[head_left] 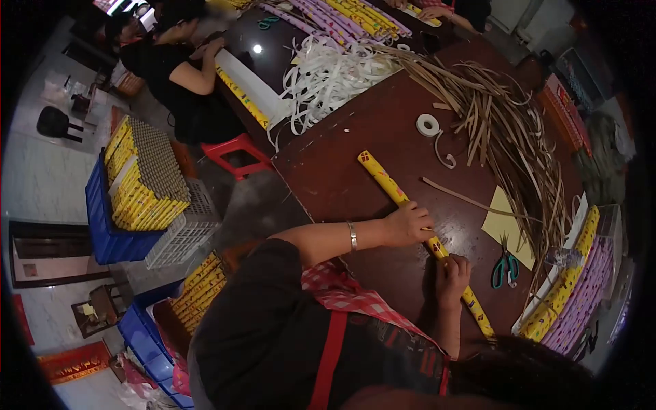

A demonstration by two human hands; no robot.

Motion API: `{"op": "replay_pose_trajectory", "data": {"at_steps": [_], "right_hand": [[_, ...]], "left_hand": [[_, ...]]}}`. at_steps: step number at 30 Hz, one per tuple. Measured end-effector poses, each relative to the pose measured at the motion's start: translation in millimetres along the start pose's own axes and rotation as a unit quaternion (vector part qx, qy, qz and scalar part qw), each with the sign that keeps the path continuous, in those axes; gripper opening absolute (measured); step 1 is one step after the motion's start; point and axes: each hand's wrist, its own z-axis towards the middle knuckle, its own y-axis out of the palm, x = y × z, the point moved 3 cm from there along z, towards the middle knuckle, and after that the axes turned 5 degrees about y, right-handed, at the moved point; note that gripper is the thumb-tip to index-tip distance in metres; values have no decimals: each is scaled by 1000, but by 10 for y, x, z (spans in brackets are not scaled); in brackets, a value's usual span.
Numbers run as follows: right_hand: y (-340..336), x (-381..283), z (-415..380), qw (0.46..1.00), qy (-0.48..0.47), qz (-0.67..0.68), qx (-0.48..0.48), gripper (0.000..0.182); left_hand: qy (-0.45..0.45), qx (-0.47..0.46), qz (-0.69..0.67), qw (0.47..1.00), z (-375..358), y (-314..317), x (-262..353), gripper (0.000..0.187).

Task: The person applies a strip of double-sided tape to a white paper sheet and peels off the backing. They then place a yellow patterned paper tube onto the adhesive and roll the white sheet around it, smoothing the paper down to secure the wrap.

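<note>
A long yellow paper-wrapped tube (383, 176) with small red and pink prints lies slantwise on the dark table. My left hand (408, 224), a bracelet on its wrist, is closed over the tube's middle. Further down the same tube, my right hand (454, 277) has its fingers curled round it. Beyond the right hand, the tube's lower end runs toward the table edge. To the right of my hands are scissors (504, 268) with teal handles, partly on a pale yellow sheet (509, 222). A thin brown strip (456, 193) lies near my left hand.
Brown strips (506, 123) and tangled white strips (335, 75) spread over the table (328, 160), near a white tape roll (428, 125). Blue crates (102, 219) of yellow tubes stand left. A person (181, 68) sits by a red stool (236, 154); another person's hands (434, 11) show at the top.
</note>
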Motion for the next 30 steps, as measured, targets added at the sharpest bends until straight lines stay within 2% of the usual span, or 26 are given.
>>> {"op": "replay_pose_trajectory", "data": {"at_steps": [3, 8, 18, 20, 21, 23, 27, 30], "right_hand": [[42, 90, -65, 1000, -19, -7, 1, 27], [-25, -32, 47, 1000, 2, -9, -28, 32], [240, -224, 441, 994, -5, -7, -110, 40], [235, -207, 410, 994, -1, -12, -108, 38], [241, -204, 405, 994, 0, -12, -110, 38], [250, -215, 402, 994, -6, 2, -108, 39], [246, -218, 373, 993, 7, 8, -116, 39], [228, -242, 370, 994, 7, 13, -109, 39]], "left_hand": [[-13, -8, -10, 1000, -44, -24, -59, 24], [-18, -25, 28, 999, -112, -155, -174, 29], [-17, 1, 59, 998, -54, 85, -4, 23], [-71, -44, 50, 995, -14, 21, -27, 25], [-72, -44, 48, 995, -10, 11, -47, 25], [-65, -104, 11, 992, -2, 39, -106, 27], [-62, -121, -4, 991, 0, 23, -109, 26], [-69, -93, -5, 993, -17, -66, -71, 26]]}}
